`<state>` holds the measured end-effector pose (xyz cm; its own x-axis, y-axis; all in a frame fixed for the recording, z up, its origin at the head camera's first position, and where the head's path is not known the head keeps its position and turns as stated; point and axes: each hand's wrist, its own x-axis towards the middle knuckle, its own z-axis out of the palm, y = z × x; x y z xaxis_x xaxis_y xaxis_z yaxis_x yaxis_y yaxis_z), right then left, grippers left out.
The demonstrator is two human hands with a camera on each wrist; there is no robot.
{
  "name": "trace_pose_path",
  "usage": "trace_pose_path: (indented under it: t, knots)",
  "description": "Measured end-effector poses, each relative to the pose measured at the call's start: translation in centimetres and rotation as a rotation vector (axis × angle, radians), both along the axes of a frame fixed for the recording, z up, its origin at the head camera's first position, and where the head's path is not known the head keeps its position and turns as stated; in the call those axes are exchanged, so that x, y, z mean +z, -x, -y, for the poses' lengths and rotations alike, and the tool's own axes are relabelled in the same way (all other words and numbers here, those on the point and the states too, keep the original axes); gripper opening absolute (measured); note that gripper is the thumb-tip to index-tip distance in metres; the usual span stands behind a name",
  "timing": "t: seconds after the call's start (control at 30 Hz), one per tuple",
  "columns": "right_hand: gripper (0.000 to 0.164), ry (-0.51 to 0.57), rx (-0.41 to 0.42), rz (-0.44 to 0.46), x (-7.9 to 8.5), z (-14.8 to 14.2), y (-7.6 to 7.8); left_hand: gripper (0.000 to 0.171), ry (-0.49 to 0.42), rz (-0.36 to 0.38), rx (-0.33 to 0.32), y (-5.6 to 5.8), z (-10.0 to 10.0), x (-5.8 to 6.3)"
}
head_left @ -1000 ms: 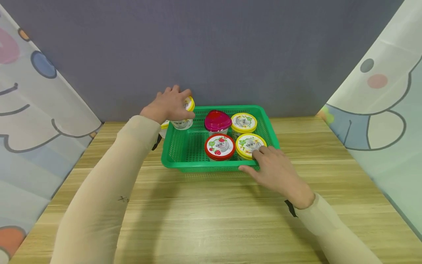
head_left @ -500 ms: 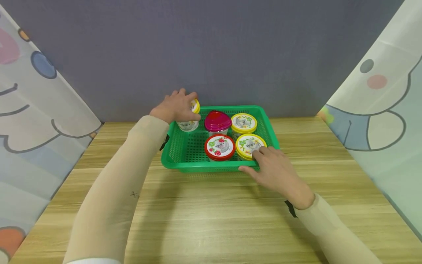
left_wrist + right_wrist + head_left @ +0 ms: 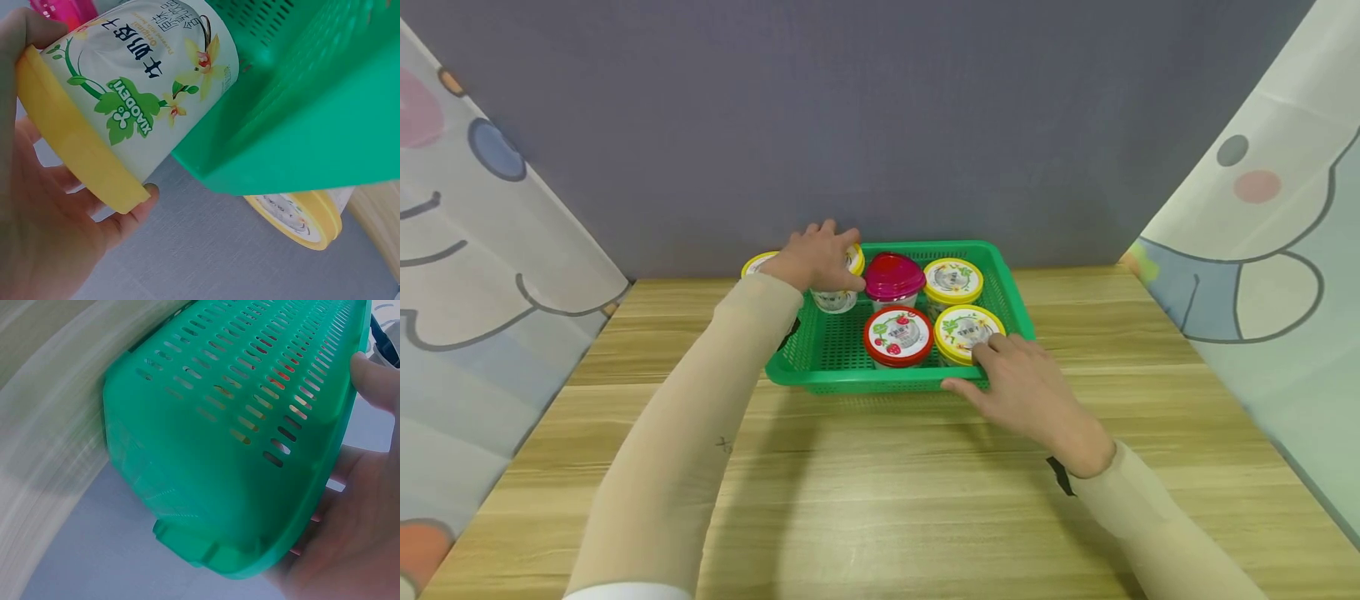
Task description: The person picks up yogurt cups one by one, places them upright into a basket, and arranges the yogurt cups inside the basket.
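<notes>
My left hand point(image 3: 816, 260) grips a white pudding cup point(image 3: 144, 81) by its yellow lid point(image 3: 75, 134). The cup is at the back left corner of the green basket point(image 3: 880, 382), inside the rim in the head view. Whether its base touches the basket floor, I cannot tell. My right hand point(image 3: 1030, 396) holds the front right rim, thumb outside and fingers reaching over it by a yellow-lidded cup point(image 3: 967, 331). Also in the basket are a red-lidded cup point(image 3: 898, 335), a cup with a domed magenta lid point(image 3: 893, 277) and another yellow-lidded cup point(image 3: 953, 280).
Another yellow-lidded cup point(image 3: 758, 262) stands outside the basket at its left, partly hidden by my left wrist. The basket rests on a wooden table point(image 3: 865, 500), near a grey back panel point(image 3: 880, 125). Cartoon-printed sheets point(image 3: 1247, 275) flank both sides.
My left hand has moved right and lower, carrying the cup from the basket's left edge to inside its back left corner. The right hand has stayed on the rim.
</notes>
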<state>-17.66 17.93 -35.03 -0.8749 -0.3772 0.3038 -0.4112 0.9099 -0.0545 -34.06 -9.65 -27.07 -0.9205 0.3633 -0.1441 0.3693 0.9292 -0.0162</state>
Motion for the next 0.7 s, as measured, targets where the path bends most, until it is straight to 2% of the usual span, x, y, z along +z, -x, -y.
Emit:
trace_pose_path:
  t: [0.23, 0.43, 0.7]
  knots:
    - [0.055, 0.0, 0.003, -0.017, 0.0, 0.0, 0.0, 0.079, 0.032, 0.005, -0.007, 0.2, -0.2, -0.6]
    - [0.056, -0.005, 0.008, -0.011, 0.0, 0.1, 0.0, 0.083, 0.07, 0.039, 0.01, 0.3, -0.1, -1.2]
    - [0.055, -0.002, 0.011, -0.016, 0.0, 0.1, 0.0, 0.076, 0.054, 0.047, 0.005, 0.2, 0.0, -1.8]
